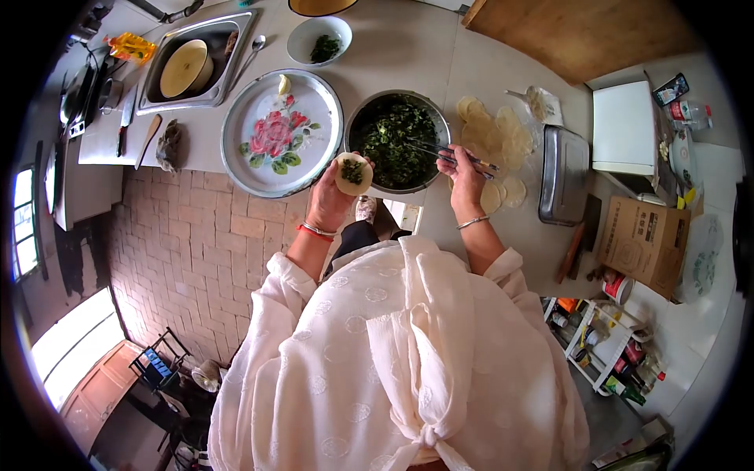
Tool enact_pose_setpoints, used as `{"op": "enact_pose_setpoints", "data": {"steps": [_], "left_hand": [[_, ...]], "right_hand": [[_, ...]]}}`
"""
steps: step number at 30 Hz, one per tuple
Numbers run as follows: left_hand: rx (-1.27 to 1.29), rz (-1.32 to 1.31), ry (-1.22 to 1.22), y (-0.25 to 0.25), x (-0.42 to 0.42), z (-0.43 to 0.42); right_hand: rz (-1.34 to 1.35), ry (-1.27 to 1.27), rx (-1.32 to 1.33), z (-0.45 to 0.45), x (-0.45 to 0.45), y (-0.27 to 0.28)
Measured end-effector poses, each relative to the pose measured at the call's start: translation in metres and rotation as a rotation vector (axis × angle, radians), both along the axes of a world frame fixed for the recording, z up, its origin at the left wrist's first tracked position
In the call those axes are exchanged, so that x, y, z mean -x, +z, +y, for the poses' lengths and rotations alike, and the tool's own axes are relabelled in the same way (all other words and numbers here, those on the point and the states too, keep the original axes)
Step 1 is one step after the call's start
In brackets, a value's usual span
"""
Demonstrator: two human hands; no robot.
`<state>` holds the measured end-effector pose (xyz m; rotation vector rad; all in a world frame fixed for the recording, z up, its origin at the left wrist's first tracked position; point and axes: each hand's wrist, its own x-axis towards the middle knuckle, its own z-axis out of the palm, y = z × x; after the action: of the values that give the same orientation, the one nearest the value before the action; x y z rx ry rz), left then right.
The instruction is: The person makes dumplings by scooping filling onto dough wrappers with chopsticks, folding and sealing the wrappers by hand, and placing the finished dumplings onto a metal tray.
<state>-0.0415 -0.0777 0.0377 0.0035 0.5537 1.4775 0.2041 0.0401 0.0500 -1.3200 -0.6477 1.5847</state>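
Note:
My left hand (330, 201) cradles a round dumpling wrapper (346, 181) with chopped green filling (352, 170) heaped on it. In my right hand (465, 177) is a pair of chopsticks (428, 147), their tips in the chopped greens of a metal bowl (444, 123). Left of that bowl lies a round tray (233, 118) with a painted rose, and one folded dumpling (283, 84) sits near its far rim. Several loose wrappers (510, 129) are spread on the counter to the right of the bowl, beyond my right hand.
A white bowl (295, 41) with some greens stands behind the tray. At the left are a sink (228, 67) holding a basin, a spoon (258, 43), a knife (126, 118) and a wooden spatula (149, 140). A metal box (563, 177) and a cardboard box (640, 243) stand at right.

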Motion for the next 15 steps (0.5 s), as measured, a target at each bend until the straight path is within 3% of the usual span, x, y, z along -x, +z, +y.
{"op": "enact_pose_setpoints", "data": {"steps": [15], "left_hand": [[-0.008, -0.004, -0.005, 0.006, -0.001, 0.002]], "right_hand": [[0.126, -0.053, 0.007, 0.006, 0.021, -0.011]]}}
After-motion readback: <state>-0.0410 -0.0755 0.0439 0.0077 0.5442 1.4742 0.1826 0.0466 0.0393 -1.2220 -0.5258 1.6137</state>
